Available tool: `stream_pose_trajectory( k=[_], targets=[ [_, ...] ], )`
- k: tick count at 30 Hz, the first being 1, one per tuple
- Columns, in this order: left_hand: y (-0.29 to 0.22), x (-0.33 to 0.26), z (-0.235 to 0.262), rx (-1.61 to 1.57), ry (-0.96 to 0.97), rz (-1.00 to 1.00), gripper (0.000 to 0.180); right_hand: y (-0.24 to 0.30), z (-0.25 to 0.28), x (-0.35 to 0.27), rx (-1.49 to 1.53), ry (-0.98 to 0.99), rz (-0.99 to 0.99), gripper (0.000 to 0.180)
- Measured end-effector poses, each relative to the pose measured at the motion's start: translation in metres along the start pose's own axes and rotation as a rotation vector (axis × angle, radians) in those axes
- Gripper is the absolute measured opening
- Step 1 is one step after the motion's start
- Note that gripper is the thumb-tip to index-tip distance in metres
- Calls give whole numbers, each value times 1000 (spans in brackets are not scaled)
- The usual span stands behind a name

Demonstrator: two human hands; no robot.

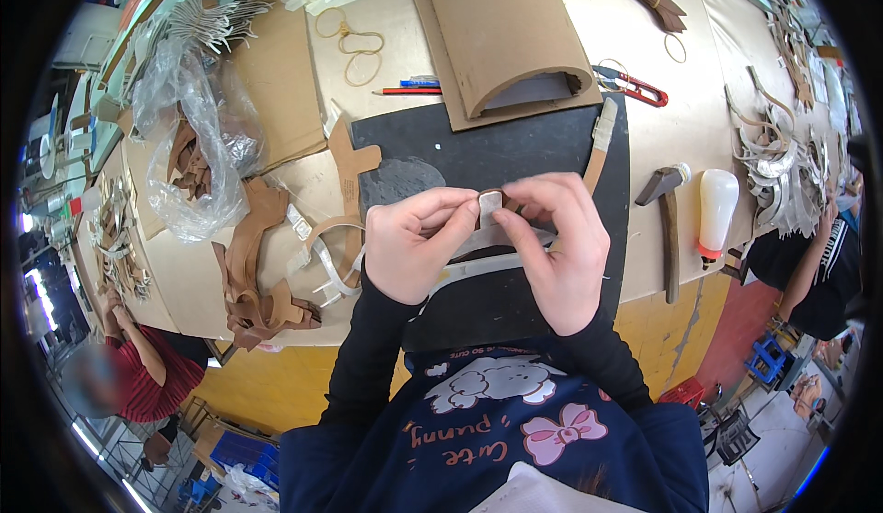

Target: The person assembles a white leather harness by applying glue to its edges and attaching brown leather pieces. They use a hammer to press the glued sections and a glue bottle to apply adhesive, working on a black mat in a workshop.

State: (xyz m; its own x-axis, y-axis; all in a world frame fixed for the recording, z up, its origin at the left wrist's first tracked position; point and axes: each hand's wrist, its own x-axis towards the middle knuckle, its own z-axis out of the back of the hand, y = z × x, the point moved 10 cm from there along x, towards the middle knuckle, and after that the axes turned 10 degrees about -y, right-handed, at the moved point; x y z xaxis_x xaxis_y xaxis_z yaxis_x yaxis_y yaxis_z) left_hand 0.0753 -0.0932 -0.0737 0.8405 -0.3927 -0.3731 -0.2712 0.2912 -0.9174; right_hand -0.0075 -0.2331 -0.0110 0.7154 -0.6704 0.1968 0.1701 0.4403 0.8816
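Observation:
Both hands meet over a black mat (395,136) at the table's near side. Between them is the folded, rounded end of a leather strap (490,203), pale on its face with a brown edge. My left hand (411,242) pinches its left side between thumb and index finger. From the right, my right hand (563,246) grips the same end with thumb and fingers. A white strip (478,267) curves below the hands, partly hidden by them; whether it joins the held end I cannot tell. Left of my left hand lie a looped white strap (324,265) and brown leather cut pieces (248,246).
A curved cardboard form (510,34) stands ahead. Near it are a red pencil (405,92), a red utility knife (639,88) and rubber bands (361,50). A hammer (670,228) and white bottle (717,209) lie right; a plastic bag (189,172) sits left. Other people are at both sides.

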Motion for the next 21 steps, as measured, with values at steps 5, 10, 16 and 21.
stream_pose_trajectory(
  k=[5,10,16,21],
  targets=[
    [-7,-4,-5,101,98,-73,15,24,2,2,-211,22,362,26],
    [3,0,-2,16,39,22,15,32,3,-3,-197,42,511,25],
    [7,4,8,-117,-70,75,17,21,-4,-7,48,108,331,26],
    [7,4,7,-192,-46,70,19,-8,-5,-1,-113,129,55,22]
  ],
)
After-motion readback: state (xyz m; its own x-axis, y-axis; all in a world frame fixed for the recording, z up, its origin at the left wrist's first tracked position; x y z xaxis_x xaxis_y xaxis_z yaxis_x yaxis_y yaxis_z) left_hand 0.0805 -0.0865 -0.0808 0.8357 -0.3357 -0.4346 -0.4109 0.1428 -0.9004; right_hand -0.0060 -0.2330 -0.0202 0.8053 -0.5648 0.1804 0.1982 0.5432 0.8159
